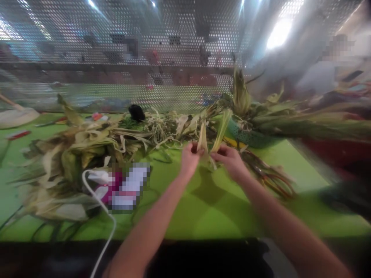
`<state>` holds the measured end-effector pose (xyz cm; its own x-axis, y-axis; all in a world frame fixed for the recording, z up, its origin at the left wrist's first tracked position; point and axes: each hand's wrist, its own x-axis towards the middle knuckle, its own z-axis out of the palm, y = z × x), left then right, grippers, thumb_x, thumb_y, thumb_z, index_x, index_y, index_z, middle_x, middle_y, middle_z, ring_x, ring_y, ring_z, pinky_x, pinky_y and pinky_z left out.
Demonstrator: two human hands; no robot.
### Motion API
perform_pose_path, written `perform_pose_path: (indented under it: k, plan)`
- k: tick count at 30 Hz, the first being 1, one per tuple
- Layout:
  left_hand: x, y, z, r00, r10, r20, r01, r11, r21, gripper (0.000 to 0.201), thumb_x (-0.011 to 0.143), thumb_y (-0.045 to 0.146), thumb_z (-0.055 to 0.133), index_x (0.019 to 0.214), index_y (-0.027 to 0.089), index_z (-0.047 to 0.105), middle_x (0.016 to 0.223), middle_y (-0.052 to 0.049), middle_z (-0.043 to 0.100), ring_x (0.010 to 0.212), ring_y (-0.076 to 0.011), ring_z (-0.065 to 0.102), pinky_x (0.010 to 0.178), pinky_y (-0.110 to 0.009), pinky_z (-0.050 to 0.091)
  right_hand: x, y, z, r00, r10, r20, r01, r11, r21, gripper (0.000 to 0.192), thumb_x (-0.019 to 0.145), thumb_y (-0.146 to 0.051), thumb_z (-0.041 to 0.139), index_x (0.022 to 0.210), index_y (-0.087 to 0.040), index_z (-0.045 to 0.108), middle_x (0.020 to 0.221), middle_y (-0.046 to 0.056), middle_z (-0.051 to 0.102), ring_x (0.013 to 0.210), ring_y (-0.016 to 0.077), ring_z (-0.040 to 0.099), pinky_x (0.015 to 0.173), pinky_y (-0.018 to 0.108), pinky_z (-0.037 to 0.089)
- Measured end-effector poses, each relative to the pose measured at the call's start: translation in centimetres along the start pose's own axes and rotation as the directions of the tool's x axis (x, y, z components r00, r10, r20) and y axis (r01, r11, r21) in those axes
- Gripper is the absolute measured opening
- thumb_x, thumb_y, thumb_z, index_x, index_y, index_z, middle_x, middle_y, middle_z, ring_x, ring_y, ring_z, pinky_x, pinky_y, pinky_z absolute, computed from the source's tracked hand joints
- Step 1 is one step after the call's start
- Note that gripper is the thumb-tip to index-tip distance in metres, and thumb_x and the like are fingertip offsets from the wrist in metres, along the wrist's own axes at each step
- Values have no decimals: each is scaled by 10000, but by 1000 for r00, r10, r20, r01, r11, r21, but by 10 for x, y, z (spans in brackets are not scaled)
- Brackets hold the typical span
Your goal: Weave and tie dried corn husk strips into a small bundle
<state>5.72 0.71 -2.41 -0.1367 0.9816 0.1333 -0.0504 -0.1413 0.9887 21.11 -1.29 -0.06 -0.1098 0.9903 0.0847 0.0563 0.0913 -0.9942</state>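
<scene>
Above the green tabletop [214, 216], my left hand [191, 157] pinches a pale, upright corn husk strip [202, 136]. Close beside it, my right hand [230, 157] is closed on a yellow-green husk strip [222, 130]. The two strips spread apart toward their upper ends. Whether they join between my fingers I cannot tell. Behind my hands lies a line of dry husk scraps [182, 125]. Past my right hand stands a green basket [252, 138] with long husks [292, 119] on it.
A big husk pile [66, 158] covers the left side. Near it are a pixelated phone-like object [130, 187] and a white cable [111, 222]. Orange-handled scissors [278, 185] lie at right. Perforated metal mesh [174, 34] rises behind; a blurred person [319, 77] is at far right.
</scene>
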Motion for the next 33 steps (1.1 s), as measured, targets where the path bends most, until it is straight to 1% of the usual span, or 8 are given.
perform_pose_path:
  k: [3, 7, 12, 15, 18, 20, 25, 33]
  plan:
    - [-3, -4, 5, 1000, -20, 19, 21, 999, -46, 210, 646, 258, 753, 768, 158, 615, 717, -10, 654, 659, -130, 569, 661, -259, 448, -1, 1, 4, 1000, -24, 2, 24, 997, -78, 230, 661, -370, 738, 783, -192, 659, 733, 16, 669, 642, 145, 577, 603, 274, 470]
    - [-6, -6, 8, 994, -33, 107, 40, 997, -64, 189, 738, 321, 689, 799, 146, 653, 728, -20, 664, 685, -132, 581, 691, -260, 453, 3, 8, 1, 995, -88, -48, 79, 983, -168, 194, 681, -346, 702, 770, -191, 625, 723, 18, 663, 654, 154, 586, 623, 285, 479]
    - [-8, -6, 5, 985, -26, 173, 32, 999, -35, 196, 769, 332, 657, 834, 149, 683, 752, -23, 666, 712, -142, 581, 722, -269, 449, 7, 14, -3, 985, -112, -130, 87, 979, -183, 291, 653, -333, 729, 837, -201, 546, 727, 4, 629, 653, 152, 579, 599, 275, 474]
    - [-9, -3, 5, 983, 6, 182, -4, 1000, -16, 190, 781, 321, 646, 853, 150, 686, 790, -30, 679, 743, -148, 589, 739, -270, 447, 7, 12, -4, 989, -99, -114, 75, 978, -195, 326, 670, -330, 718, 924, -188, 571, 722, 0, 622, 644, 152, 574, 596, 277, 464]
    - [-10, 1, 5, 983, 14, 184, -14, 1000, -2, 179, 788, 315, 642, 849, 152, 683, 805, -34, 685, 763, -153, 598, 756, -274, 449, 6, 8, -5, 994, -87, -69, 67, 964, -258, 207, 699, -340, 693, 814, -181, 626, 682, 2, 620, 620, 146, 548, 586, 271, 436]
    - [-11, 4, 5, 984, 12, 178, -14, 1000, 12, 157, 785, 303, 648, 832, 155, 677, 786, -29, 680, 748, -150, 596, 749, -271, 446, 6, 8, -6, 993, -92, -68, 71, 963, -261, 171, 696, -337, 687, 744, -183, 633, 673, 1, 624, 621, 144, 541, 590, 268, 430]
    - [-10, 8, 5, 984, 8, 176, -24, 996, 92, 120, 755, 268, 685, 785, 154, 662, 729, -18, 659, 687, -141, 571, 692, -263, 428, 6, 7, -4, 995, -80, -66, 63, 972, -227, 136, 682, -299, 666, 747, -180, 645, 697, 11, 654, 644, 155, 568, 619, 275, 443]
    - [-12, 7, 8, 987, 3, 158, -38, 975, 219, 90, 809, 230, 638, 789, 143, 626, 739, -34, 654, 658, -142, 560, 643, -264, 415, 4, 9, -3, 993, -91, -79, 52, 916, -399, 141, 723, -304, 620, 753, -168, 635, 690, 20, 655, 614, 151, 552, 569, 251, 394]
